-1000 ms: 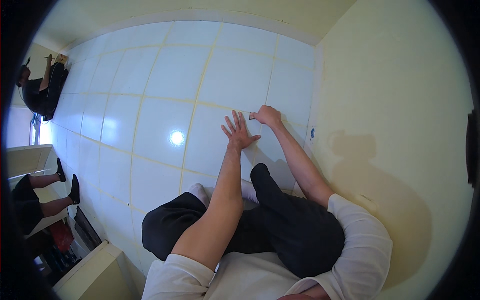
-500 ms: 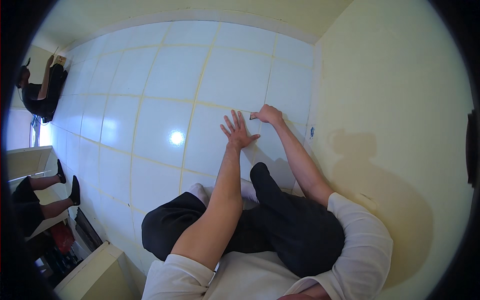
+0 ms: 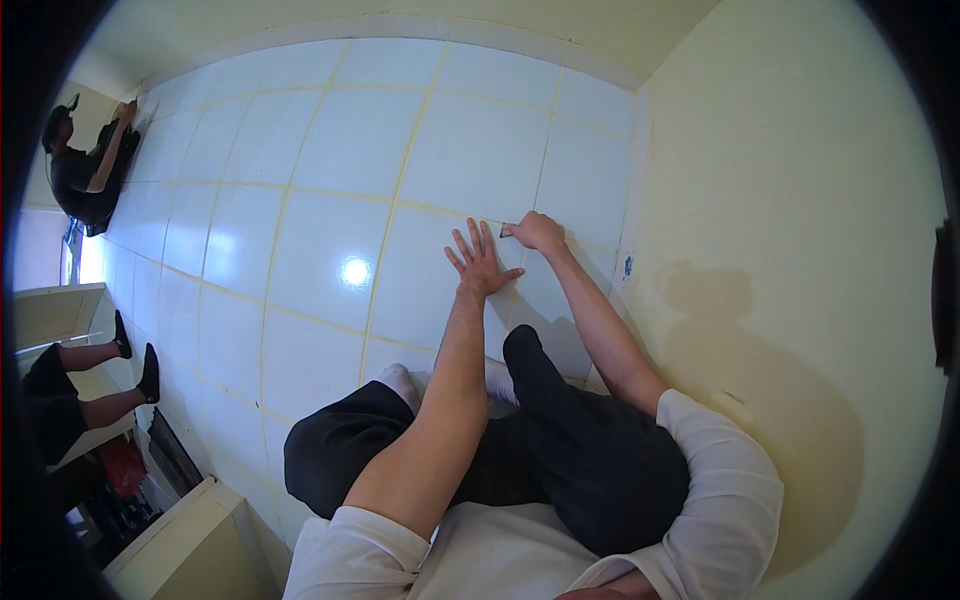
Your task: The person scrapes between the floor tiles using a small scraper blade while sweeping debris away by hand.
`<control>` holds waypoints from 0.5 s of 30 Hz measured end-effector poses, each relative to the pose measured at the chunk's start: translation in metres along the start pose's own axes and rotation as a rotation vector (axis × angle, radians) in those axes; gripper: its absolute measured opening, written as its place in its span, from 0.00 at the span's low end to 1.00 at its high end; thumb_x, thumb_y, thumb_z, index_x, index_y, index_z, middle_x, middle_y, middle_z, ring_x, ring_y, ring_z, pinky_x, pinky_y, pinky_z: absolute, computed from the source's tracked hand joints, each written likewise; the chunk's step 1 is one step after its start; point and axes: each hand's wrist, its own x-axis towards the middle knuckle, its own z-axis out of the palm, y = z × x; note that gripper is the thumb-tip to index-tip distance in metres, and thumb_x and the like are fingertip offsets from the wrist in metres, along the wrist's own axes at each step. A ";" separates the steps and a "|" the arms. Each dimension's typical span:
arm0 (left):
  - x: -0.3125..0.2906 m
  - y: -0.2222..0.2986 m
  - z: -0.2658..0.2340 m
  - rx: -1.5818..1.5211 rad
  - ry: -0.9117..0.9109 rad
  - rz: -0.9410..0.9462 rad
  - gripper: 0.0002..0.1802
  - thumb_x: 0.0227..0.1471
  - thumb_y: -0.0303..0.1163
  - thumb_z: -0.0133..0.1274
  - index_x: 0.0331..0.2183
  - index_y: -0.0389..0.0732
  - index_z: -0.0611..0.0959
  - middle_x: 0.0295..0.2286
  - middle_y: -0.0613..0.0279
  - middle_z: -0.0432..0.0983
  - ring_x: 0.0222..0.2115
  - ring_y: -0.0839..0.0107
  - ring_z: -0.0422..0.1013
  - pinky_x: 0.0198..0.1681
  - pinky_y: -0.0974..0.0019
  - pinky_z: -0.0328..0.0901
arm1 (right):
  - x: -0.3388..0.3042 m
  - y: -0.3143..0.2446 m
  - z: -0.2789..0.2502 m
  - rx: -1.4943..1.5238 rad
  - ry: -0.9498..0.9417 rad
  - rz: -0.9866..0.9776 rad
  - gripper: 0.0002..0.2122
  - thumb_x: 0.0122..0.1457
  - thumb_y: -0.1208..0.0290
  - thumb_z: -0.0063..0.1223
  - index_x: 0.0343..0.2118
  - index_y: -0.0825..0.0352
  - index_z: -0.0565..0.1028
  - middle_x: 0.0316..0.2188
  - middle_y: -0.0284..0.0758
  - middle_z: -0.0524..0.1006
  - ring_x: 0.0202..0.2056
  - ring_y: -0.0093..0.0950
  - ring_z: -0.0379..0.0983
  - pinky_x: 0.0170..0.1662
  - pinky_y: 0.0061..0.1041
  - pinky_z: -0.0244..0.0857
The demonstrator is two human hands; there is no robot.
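My left hand lies flat on a glossy white floor tile, its fingers spread and nothing under them that I can see. Just to its right, my right hand is closed round a small flat scraper. Only the scraper's short blade shows; the fist hides the rest. The blade points left and rests at or very near the yellowish grout line along the tile's far edge.
A pale yellow wall rises close on my right. At the far left, a person in dark clothes sits by the wall. Nearer on that side are another person's legs in black shoes, and a cream cabinet-like box.
Both my hands keep almost the same place and pose. The view has shifted slightly. The seated person at the far left has lowered a raised arm toward the wall.
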 end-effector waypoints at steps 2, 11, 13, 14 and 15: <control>-0.001 -0.007 -0.001 -0.011 -0.004 -0.005 0.78 0.37 0.74 0.57 0.66 0.41 0.27 0.65 0.44 0.12 0.63 0.35 0.08 0.59 0.24 0.15 | -0.005 0.003 -0.007 0.012 -0.021 0.039 0.29 0.50 0.38 0.58 0.39 0.65 0.82 0.40 0.41 0.82 0.44 0.39 0.79 0.46 0.40 0.71; -0.012 0.016 -0.012 -0.044 0.070 0.022 0.79 0.35 0.75 0.58 0.67 0.42 0.30 0.67 0.49 0.16 0.65 0.37 0.12 0.61 0.26 0.17 | 0.032 0.092 0.009 0.546 0.054 -0.080 0.27 0.55 0.42 0.58 0.16 0.65 0.77 0.13 0.30 0.72 0.17 0.23 0.67 0.23 0.27 0.60; -0.016 0.013 -0.012 0.011 0.093 0.026 0.76 0.37 0.74 0.58 0.67 0.41 0.33 0.68 0.50 0.19 0.66 0.38 0.15 0.63 0.29 0.20 | 0.026 0.088 0.021 0.697 0.056 -0.086 0.26 0.57 0.44 0.58 0.15 0.64 0.76 0.11 0.27 0.68 0.15 0.19 0.61 0.21 0.24 0.54; -0.017 0.015 -0.011 0.059 0.119 0.042 0.74 0.39 0.73 0.57 0.67 0.40 0.35 0.68 0.51 0.23 0.66 0.39 0.19 0.65 0.31 0.23 | 0.024 0.089 0.024 0.843 0.069 -0.086 0.26 0.59 0.46 0.57 0.14 0.63 0.74 0.10 0.23 0.64 0.14 0.16 0.55 0.19 0.22 0.49; -0.016 0.010 -0.008 0.063 0.120 0.040 0.74 0.39 0.73 0.57 0.67 0.40 0.35 0.68 0.51 0.23 0.66 0.39 0.19 0.65 0.31 0.23 | 0.022 0.085 0.023 0.846 0.068 -0.088 0.26 0.59 0.46 0.57 0.14 0.63 0.74 0.10 0.23 0.64 0.14 0.16 0.55 0.19 0.22 0.49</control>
